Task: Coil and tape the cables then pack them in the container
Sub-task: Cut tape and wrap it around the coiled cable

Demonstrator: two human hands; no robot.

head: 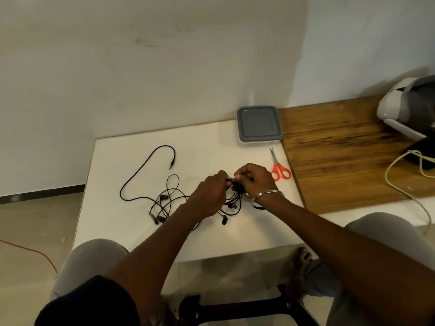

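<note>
Your left hand (211, 188) and right hand (255, 181) are knuckle to knuckle over the white table (131, 227). Both sets of fingers are curled tight, pinching a bunched bit of the black cables (164, 200). The rest of the tangle sprawls off to the left. Orange scissors (280, 170) lie just past your right hand, and the container (259, 124) sits lid-on at the far edge.

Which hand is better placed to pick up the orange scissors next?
Probably the right. The right hand lies just beside the scissors, which are on its outer side; the left hand is farther away, across the cable that both hands hold.
</note>
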